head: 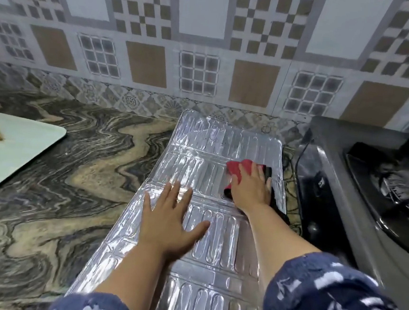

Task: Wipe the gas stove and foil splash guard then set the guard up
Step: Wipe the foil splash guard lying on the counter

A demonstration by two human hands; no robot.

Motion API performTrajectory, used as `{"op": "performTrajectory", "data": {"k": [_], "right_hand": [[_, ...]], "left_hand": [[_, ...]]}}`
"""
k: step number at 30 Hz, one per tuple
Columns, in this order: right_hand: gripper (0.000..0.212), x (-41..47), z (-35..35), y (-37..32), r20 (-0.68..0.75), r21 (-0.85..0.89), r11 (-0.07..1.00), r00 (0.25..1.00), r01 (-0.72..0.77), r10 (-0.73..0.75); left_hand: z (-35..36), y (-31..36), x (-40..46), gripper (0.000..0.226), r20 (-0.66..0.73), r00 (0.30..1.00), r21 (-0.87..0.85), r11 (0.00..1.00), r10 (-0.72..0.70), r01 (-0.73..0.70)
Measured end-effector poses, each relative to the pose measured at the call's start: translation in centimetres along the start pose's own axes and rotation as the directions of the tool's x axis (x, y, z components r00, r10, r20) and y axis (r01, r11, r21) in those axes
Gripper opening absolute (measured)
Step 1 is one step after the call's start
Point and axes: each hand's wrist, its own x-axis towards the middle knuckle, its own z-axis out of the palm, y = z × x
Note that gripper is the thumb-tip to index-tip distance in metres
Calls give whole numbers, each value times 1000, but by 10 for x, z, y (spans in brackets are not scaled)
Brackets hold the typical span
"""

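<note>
The foil splash guard (204,229) lies flat on the marbled counter, its ribbed silver panels running from the wall toward me. My left hand (168,216) rests flat on its middle panel, fingers spread, holding nothing. My right hand (250,183) presses a red and black cloth (237,168) onto the guard's right side, near the far panel. The gas stove (368,194), black with a grey body, stands just right of the guard, its burner partly in view.
A pale green board (18,148) lies on the counter (72,180) at the left, with a brown item and someone's fingers at its far left edge. A patterned tiled wall (207,56) rises behind. A black hose (302,151) runs beside the stove.
</note>
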Motion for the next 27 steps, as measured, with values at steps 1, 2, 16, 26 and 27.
{"op": "performTrajectory", "data": {"k": [1, 2, 16, 26, 27], "right_hand": [[52, 11, -3, 1, 10, -9, 1000, 1000, -25, 25], [53, 23, -6, 2, 31, -25, 998, 998, -52, 53], [61, 104, 31, -107, 189, -108, 993, 982, 41, -20], [48, 88, 18, -59, 230, -36, 920, 899, 390, -372], [50, 89, 13, -44, 216, -63, 944, 928, 324, -304]], "left_hand": [[0, 0, 0, 94, -9, 1000, -1, 1000, 1, -1], [0, 0, 0, 93, -16, 1000, -5, 1000, 2, -2], [-5, 3, -2, 94, 5, 1000, -23, 1000, 8, -8], [0, 1, -1, 90, -34, 999, -21, 1000, -23, 22], [1, 1, -1, 91, -37, 999, -20, 1000, -23, 23]]}}
